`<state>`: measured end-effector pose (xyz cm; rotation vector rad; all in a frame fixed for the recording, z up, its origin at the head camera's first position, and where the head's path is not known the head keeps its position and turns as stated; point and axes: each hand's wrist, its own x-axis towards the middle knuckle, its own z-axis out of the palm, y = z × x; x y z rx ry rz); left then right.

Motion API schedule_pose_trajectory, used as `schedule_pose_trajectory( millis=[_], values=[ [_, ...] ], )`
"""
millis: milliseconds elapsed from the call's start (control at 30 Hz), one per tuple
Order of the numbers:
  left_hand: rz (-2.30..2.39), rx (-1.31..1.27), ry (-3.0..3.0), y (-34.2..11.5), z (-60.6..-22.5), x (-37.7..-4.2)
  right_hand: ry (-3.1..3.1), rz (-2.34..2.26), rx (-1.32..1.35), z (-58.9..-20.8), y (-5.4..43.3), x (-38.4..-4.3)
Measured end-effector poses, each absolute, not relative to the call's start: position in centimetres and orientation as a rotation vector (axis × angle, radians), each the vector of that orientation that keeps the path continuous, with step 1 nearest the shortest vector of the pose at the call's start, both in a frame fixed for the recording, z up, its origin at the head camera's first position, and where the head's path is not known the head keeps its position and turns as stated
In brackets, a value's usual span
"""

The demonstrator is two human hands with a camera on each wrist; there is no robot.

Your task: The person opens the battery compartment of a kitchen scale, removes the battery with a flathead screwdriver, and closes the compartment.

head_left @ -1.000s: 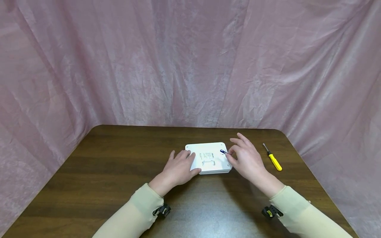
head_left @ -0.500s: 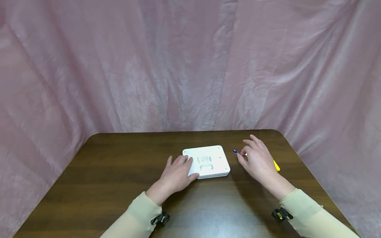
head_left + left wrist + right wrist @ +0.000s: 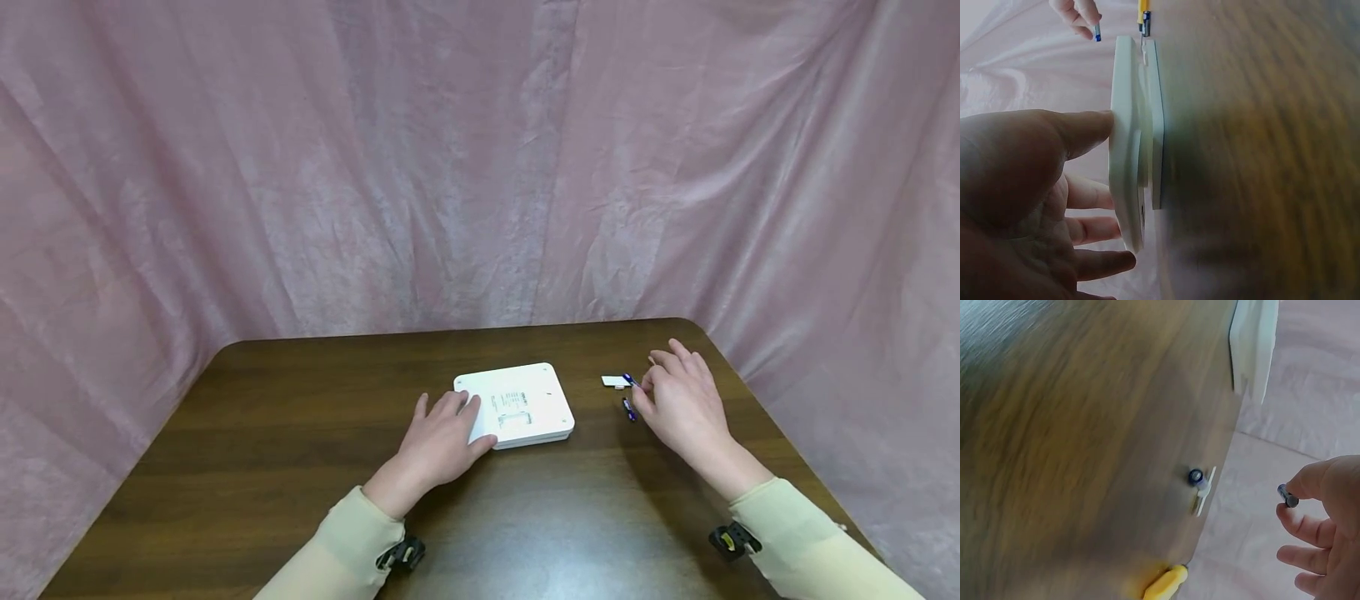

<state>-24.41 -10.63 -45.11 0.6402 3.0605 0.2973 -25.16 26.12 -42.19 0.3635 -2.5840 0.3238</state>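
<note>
A flat white device [image 3: 536, 396], like a kitchen scale lying underside up, shows a printed label and a battery recess. My left hand [image 3: 438, 437] rests on its left part with fingers and thumb spread. From the left wrist view, the device [image 3: 1124, 150] has two layers with a gap between them. Off to the right, my right hand [image 3: 682, 404] pinches a small blue battery [image 3: 1287, 496] between thumb and index finger, other fingers loosely bent. Below that hand, a second blue battery [image 3: 629, 409] lies on the table beside a small white battery cover [image 3: 614, 382].
A yellow-handled screwdriver [image 3: 1166, 584] lies on the table, hidden behind my right hand in the head view. The brown wooden table [image 3: 300, 433] ends at a pink curtain [image 3: 420, 167]. A small camera sits at each wrist.
My right hand has carried the pinched battery rightward, away from the device. The cover and second battery have come into sight; the screwdriver is now hidden. The left hand stays on the device.
</note>
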Motion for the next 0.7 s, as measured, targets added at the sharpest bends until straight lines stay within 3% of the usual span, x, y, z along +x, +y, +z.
schedule_pose_trajectory(
  millis=[700],
  values=[
    [0.259,0.657,3.071,-9.7,-44.2,-24.9,-2.754,0.176,0.215,-42.8,28.4,-25.4]
  ],
)
